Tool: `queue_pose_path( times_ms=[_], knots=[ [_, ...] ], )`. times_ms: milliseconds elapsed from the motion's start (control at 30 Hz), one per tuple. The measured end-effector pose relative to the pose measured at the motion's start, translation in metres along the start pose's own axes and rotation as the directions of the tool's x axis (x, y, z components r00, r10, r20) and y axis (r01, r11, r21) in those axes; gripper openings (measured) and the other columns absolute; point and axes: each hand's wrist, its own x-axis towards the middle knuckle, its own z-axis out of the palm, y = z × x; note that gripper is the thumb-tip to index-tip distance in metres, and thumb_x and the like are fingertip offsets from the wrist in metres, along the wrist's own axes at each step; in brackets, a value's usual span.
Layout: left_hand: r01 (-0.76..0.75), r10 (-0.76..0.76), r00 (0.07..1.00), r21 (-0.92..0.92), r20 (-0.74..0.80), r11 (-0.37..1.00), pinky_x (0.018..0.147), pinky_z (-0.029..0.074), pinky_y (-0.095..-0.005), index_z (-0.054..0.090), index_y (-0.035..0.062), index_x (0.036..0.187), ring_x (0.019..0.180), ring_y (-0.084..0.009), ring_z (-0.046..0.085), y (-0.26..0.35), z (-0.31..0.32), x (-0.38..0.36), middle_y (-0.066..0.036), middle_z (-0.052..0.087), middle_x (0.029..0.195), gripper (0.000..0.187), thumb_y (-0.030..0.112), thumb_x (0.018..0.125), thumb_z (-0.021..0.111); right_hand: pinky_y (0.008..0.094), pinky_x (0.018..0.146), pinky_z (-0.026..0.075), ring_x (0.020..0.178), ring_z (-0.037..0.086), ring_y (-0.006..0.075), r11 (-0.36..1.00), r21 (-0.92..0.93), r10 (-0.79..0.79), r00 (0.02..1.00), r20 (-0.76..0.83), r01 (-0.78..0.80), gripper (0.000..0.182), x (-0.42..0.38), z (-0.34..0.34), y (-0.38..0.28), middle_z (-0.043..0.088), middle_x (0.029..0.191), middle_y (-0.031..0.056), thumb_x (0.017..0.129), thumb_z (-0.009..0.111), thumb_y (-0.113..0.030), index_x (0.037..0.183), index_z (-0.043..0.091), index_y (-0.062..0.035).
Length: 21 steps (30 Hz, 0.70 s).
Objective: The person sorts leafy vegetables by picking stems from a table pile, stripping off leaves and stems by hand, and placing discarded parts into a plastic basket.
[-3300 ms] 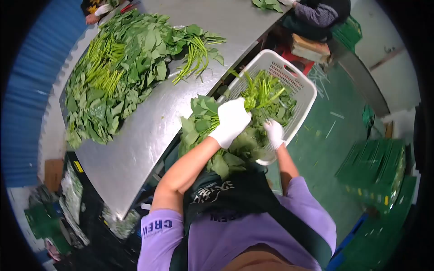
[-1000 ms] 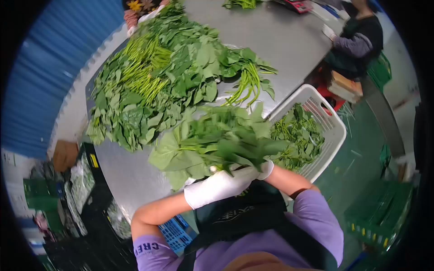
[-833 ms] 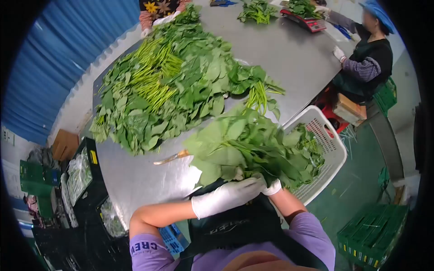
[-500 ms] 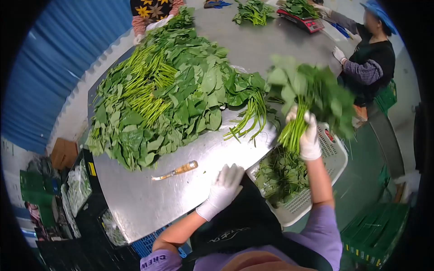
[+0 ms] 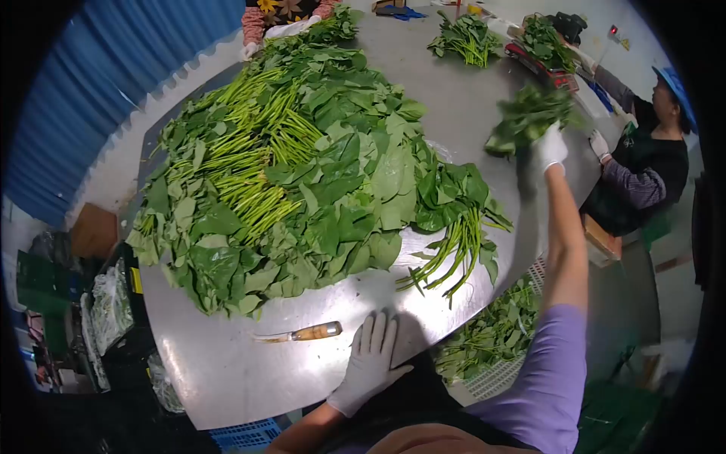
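My left hand (image 5: 367, 365), in a white glove, lies flat at the metal table's (image 5: 227, 378) near edge with its fingers apart. Just left of its fingertips is a small curved knife (image 5: 314, 331) with a wooden handle. My right hand (image 5: 550, 149), also gloved, reaches far out over the table's right side, closed on a bunch of leafy greens (image 5: 527, 117) that is smeared by motion. A large pile of leafy greens (image 5: 265, 181) covers the table's left and middle. Beside it lies a smaller loose bunch (image 5: 457, 227), stems toward me.
Under my right arm stands a white plastic basket (image 5: 491, 384) of loose leaves. At the far right, a co-worker (image 5: 643, 166) is by a red scale (image 5: 556, 76) bearing greens. Another bunch (image 5: 467, 39) lies at the back. A second person (image 5: 283, 17) stands behind the pile.
My right hand has carried its bunch from above the basket forward across the table toward the scale. My left hand has settled flat on the table edge. The view has shifted.
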Motion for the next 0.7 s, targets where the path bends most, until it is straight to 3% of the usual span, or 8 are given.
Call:
queue_pose_path(
  times_ms=[33,67,100,300,400,500,633,700],
  knots=[
    [0.003,-0.003,1.0,-0.018,0.008,1.0,0.103,0.024,-0.0496,0.029,-0.001,0.136,0.128,-0.0436,0.024,-0.001,0.0,0.001,-0.024,0.025,0.14,0.098,0.049,0.063,0.073,0.043,0.079,0.048,0.098,0.059,0.0333,0.982,-0.169,-0.059,0.984,0.168,0.088,0.095,-0.012,0.022,0.003,0.059,0.108,0.0172,0.065,0.074,-0.051,0.135,0.029,-0.0053],
    [-0.006,0.006,1.0,-0.023,0.004,1.0,0.102,0.024,-0.0502,0.029,-0.001,0.136,0.128,-0.0442,0.024,-0.004,0.005,0.0,-0.025,0.024,0.139,0.101,0.05,0.061,0.074,0.0439,0.084,0.046,0.104,0.057,0.0302,0.956,-0.294,0.086,0.969,0.232,-0.014,0.104,-0.031,0.042,-0.008,0.055,0.117,0.0158,0.061,0.074,-0.056,0.139,0.024,-0.0085],
    [-0.01,0.01,1.0,-0.032,0.003,0.999,0.102,0.024,-0.0503,0.029,-0.0009,0.136,0.128,-0.0442,0.024,-0.004,0.007,0.003,-0.026,0.024,0.139,0.101,0.05,0.061,0.075,0.0451,0.087,0.043,0.108,0.054,0.0292,0.949,-0.291,0.195,0.952,0.238,-0.122,0.108,-0.047,0.024,-0.029,0.051,0.122,0.0156,0.061,0.074,-0.058,0.141,0.021,-0.0091],
    [0.0,0.001,1.0,-0.036,0.005,0.999,0.102,0.024,-0.0511,0.028,-0.0014,0.136,0.128,-0.0452,0.023,-0.004,0.003,0.0,-0.027,0.024,0.138,0.103,0.05,0.06,0.075,0.045,0.095,0.039,0.115,0.049,0.0341,0.984,-0.147,0.148,0.912,0.381,-0.099,0.123,-0.04,0.003,-0.023,0.046,0.128,0.0221,0.054,0.076,-0.062,0.142,0.014,-0.005],
    [-0.009,0.009,1.0,-0.035,-0.012,0.999,0.103,0.023,-0.052,0.027,-0.0029,0.136,0.129,-0.0449,0.022,0.001,0.001,-0.002,-0.028,0.024,0.138,0.1,0.047,0.063,0.074,0.0471,0.098,0.034,0.121,0.043,0.0329,0.995,-0.074,0.088,0.887,0.454,-0.06,0.12,-0.038,-0.011,-0.011,0.041,0.133,0.0209,0.055,0.078,-0.056,0.143,0.012,-0.0054],
    [-0.03,0.028,0.996,-0.021,-0.082,0.999,0.103,0.024,-0.0521,0.025,-0.0043,0.136,0.129,-0.0451,0.023,0.003,0.002,-0.002,-0.028,0.025,0.138,0.101,0.046,0.064,0.073,0.0463,0.092,0.039,0.112,0.051,0.0327,0.996,-0.081,0.074,0.913,0.402,-0.045,0.101,-0.065,-0.047,-0.01,0.05,0.124,0.0192,0.063,0.075,-0.048,0.14,0.023,-0.008],
    [-0.062,0.068,0.981,0.039,-0.183,0.997,0.102,0.027,-0.0515,0.027,-0.0048,0.136,0.128,-0.0449,0.026,0.004,0.01,-0.01,-0.029,0.028,0.137,0.098,0.044,0.064,0.074,0.0459,0.085,0.042,0.106,0.055,0.03,0.997,0.061,-0.056,0.94,0.335,0.038,0.079,-0.141,-0.08,-0.001,0.052,0.12,0.0182,0.072,0.068,-0.038,0.135,0.033,-0.0065],
    [-0.125,0.118,0.944,-0.003,-0.307,0.992,0.099,0.03,-0.0505,0.039,-0.0026,0.127,0.123,-0.0442,0.033,0.005,0.014,-0.014,-0.025,0.035,0.132,0.079,0.033,0.065,0.075,0.0457,0.088,0.041,0.109,0.053,0.0299,0.983,0.124,-0.163,0.964,0.211,0.139,0.077,-0.188,-0.095,0.001,0.052,0.121,0.0181,0.072,0.067,-0.035,0.134,0.034,-0.0049]
  ],
)
